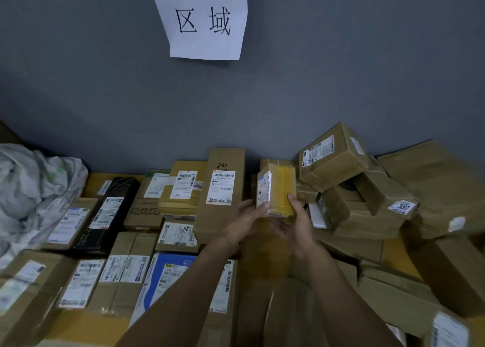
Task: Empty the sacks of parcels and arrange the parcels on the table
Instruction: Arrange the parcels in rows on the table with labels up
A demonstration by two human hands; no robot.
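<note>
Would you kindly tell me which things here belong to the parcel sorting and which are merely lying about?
Job: small parcel, held by left hand and right hand; rows of parcels; jumbled heap of parcels; crumpled sack.
Lying about: paper sign.

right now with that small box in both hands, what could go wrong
1. The top box of the pile on the right sits tilted on other boxes. A nudge from the right hand or its arm could send it sliding.
2. The left hand and the right hand grip the small box only near its lower end, so it might tip out or slip.
</note>
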